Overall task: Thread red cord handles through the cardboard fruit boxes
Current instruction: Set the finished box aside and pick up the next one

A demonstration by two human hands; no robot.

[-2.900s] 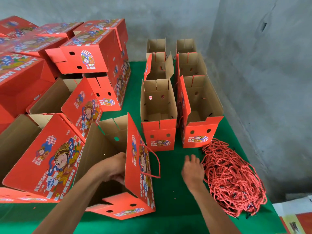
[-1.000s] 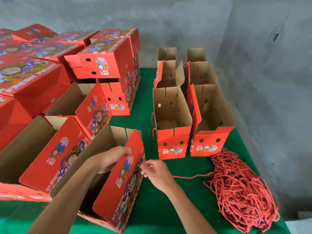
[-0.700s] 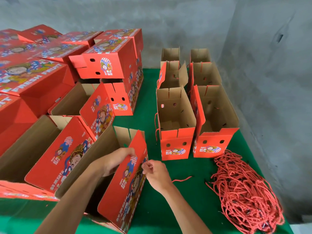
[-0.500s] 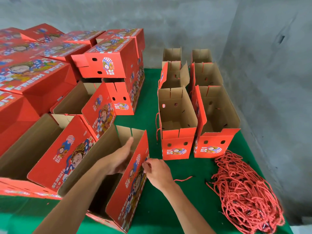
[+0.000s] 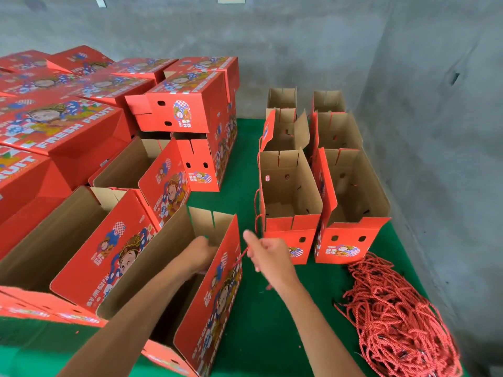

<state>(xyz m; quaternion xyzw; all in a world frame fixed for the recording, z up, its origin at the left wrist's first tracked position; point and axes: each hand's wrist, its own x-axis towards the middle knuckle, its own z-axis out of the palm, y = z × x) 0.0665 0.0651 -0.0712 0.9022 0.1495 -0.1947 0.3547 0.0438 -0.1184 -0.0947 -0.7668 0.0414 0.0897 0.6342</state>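
I see my right hand (image 5: 268, 257) pinching a red twisted cord (image 5: 243, 254) that runs toward nine o'clock into the red printed side panel of the open cardboard fruit box (image 5: 217, 289). My left hand (image 5: 200, 253) is inside; its grip I cannot tell. Green worktop (image 5: 261, 336), grey concrete walls.

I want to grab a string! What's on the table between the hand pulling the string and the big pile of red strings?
Only bare green table cloth lies between the right hand and the heap of red cords, seen in the head view.
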